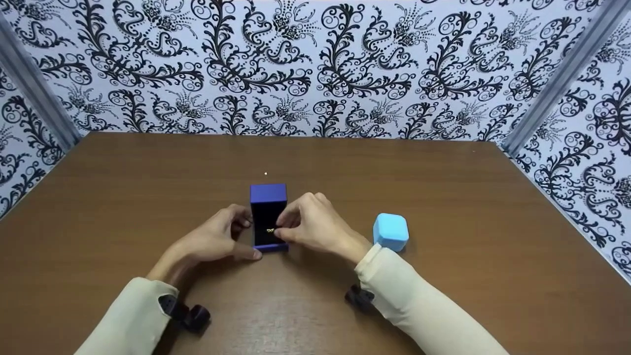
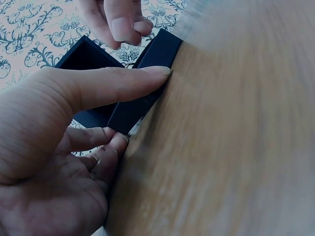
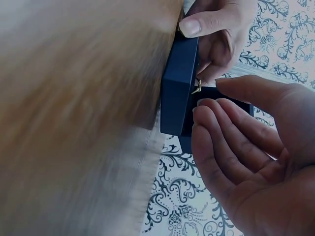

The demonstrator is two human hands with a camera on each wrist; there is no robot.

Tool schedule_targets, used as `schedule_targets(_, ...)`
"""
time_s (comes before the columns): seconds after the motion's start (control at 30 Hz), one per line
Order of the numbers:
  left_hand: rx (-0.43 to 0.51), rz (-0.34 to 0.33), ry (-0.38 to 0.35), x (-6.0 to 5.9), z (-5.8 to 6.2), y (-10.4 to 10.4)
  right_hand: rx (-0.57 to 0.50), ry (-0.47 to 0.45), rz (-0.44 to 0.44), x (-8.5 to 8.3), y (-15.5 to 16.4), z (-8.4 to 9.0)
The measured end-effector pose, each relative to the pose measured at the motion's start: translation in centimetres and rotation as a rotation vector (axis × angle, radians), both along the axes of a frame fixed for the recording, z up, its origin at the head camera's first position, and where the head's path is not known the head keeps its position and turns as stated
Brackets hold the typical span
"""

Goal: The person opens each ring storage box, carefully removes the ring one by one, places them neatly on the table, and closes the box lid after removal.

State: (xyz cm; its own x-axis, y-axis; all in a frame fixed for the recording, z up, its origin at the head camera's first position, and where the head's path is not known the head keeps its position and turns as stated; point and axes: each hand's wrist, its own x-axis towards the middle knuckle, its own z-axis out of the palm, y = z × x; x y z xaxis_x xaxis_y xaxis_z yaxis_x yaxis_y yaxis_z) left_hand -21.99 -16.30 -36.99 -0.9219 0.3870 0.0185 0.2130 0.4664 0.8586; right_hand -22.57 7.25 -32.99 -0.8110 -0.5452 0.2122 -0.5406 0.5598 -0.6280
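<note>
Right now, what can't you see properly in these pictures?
- Gold item in the dark blue box: too small, head view.
- Box's inside: hidden by right hand, right wrist view.
- Table: blurred, both wrist views.
- Light blue box: its base hidden behind the right sleeve.

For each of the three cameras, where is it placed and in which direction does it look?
Head: above, looking forward and down at the table; both sleeves, left hand and right hand show.
Left wrist: beside the left hand, facing the open dark blue box.
Right wrist: beside the right hand, facing that box from the opposite side.
All three share the box and both hands.
</note>
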Motion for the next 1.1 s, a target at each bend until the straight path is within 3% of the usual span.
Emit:
schedule_targets(0.57,-0.004,0.009,0.017,-0.1,-0.1,0.1,0.066,0.001,-0.072,-0.1,-1.1,-0.1)
schedule_targets(1.1,-0.008,-0.002,0.011,-0.1,0.0,0.0,0.120,0.010,-0.049,0.0,-1.5,-0.5)
